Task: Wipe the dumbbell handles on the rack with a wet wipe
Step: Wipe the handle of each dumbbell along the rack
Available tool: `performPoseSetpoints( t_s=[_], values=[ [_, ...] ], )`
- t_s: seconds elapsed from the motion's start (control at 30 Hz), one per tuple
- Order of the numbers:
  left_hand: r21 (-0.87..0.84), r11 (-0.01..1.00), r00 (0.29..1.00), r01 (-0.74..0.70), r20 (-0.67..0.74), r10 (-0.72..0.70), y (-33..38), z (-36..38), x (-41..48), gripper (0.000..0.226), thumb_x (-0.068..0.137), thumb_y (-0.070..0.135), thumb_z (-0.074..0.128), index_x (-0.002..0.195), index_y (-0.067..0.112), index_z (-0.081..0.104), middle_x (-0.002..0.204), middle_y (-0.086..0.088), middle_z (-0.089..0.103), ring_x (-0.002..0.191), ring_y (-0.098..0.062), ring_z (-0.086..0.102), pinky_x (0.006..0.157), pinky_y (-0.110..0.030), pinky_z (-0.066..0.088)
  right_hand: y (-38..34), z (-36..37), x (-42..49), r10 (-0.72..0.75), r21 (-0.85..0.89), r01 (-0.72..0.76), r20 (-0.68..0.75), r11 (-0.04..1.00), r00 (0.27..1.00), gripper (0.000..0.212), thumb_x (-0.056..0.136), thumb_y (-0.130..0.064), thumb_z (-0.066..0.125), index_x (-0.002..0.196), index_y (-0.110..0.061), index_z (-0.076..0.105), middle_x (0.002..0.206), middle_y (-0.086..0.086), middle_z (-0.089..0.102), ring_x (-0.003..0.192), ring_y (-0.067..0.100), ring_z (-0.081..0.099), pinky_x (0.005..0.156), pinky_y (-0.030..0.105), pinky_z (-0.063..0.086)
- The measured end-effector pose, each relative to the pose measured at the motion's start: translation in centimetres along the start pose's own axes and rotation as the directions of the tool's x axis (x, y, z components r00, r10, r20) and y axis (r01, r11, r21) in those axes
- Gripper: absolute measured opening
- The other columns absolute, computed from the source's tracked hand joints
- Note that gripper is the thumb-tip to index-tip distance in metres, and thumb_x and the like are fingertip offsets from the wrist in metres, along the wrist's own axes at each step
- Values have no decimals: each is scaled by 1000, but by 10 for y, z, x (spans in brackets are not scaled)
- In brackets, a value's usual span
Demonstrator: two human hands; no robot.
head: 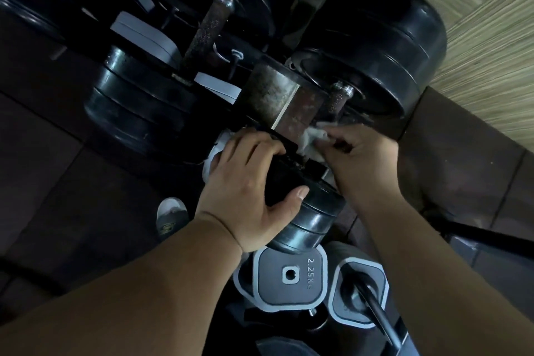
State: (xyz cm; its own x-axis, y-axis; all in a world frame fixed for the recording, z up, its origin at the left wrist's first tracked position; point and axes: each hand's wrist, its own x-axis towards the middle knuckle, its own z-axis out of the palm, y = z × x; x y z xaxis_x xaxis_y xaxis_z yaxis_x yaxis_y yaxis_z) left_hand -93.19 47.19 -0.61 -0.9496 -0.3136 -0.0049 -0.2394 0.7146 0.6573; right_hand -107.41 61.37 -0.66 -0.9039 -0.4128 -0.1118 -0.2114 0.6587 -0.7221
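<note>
Grey-white and crumpled, the wet wipe (pixel 310 143) is in the middle of the scene. The curled fingers of your right hand (pixel 364 162) pinch it, and it touches the near edge of the rusty rack post (pixel 277 95). Your left hand (pixel 251 179) grips the black head of the near dumbbell (pixel 312 220), with the fingers curled over its far side and the thumb pressed on its near side. The bar of this dumbbell lies between your two hands and they hide almost all of it, so I cannot tell if the wipe is round it or only beside it.

To do this step well, I think you should hold the head firmly with the left hand, because a round weight can roll on the rack. Wrap the wipe fully round the bar, not only on the top. Draw it from one head to the other and turn your wrist as you go. A rough grip surface probably holds dirt, so press a little. Mind your knuckles against the post, which is very close.

Just beyond the wipe, the short knurled handle (pixel 339 94) of the big dumbbell (pixel 375 46) is exposed, and a longer handle (pixel 206 27) lies far to the left.
</note>
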Motion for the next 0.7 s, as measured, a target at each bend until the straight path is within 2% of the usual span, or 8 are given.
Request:
performPoseSetpoints(
  t_s=[0.07,0.17,0.23,0.37,0.43,0.5,0.57,0.7],
  values=[
    [-2,1000,1000,-6,-2,6,0,0,0,55,86,55,59,120,13,61,127,-4,57,122,-30,54,97,-54,48,-3,-2,-5,162,133,-174,94,976,982,20,80,-13,80,94,-27,81,96,-17,75,86,-1,70,80,23,56],
    [2,1000,1000,-13,4,13,1,0,-1,56,86,55,57,120,11,62,128,-5,57,122,-31,54,99,-55,47,-9,-4,4,268,210,-259,-16,943,963,17,80,-14,81,91,-27,80,81,-15,75,66,-4,68,62,16,55],
    [7,1000,1000,-8,14,8,1,0,0,56,86,55,56,121,11,61,129,-6,57,123,-30,54,100,-53,47,-17,-3,11,353,315,-308,-95,898,931,10,84,-17,79,91,-23,80,79,-11,74,58,-7,66,53,12,51],
    [-5,1000,999,-27,20,27,-1,1,-1,56,87,53,58,121,9,60,129,-9,56,123,-30,53,100,-53,47,-14,4,8,364,263,-304,-218,915,906,3,84,-25,77,81,-26,77,77,-16,72,73,-3,67,70,18,54],
    [4,1000,999,-26,19,26,-1,1,-1,57,88,53,56,121,7,61,128,-10,57,124,-30,53,102,-52,46,-7,5,3,417,314,-361,-131,878,899,10,81,-23,80,73,-23,75,70,-10,73,65,3,69,63,21,57],
    [18,1000,999,-25,28,24,0,-1,0,59,89,55,53,121,6,61,128,-10,57,123,-30,52,104,-50,44,-2,4,-3,421,280,-405,5,870,907,11,78,-20,82,71,-19,75,65,-2,72,55,11,68,53,23,55],
    [24,999,999,-29,38,28,1,-2,0,59,90,55,52,121,5,61,127,-11,57,122,-30,52,104,-48,44,-1,3,-5,410,255,-417,80,873,908,8,76,-16,83,72,-17,76,64,-2,72,53,11,66,51,23,53],
    [21,999,999,-38,37,38,1,-1,0,59,90,55,51,122,5,61,127,-10,57,123,-28,51,105,-47,43,-2,-2,11,416,276,-389,-43,879,909,12,80,-12,77,75,-22,77,69,-9,71,54,1,60,50,17,48]
  ],
)
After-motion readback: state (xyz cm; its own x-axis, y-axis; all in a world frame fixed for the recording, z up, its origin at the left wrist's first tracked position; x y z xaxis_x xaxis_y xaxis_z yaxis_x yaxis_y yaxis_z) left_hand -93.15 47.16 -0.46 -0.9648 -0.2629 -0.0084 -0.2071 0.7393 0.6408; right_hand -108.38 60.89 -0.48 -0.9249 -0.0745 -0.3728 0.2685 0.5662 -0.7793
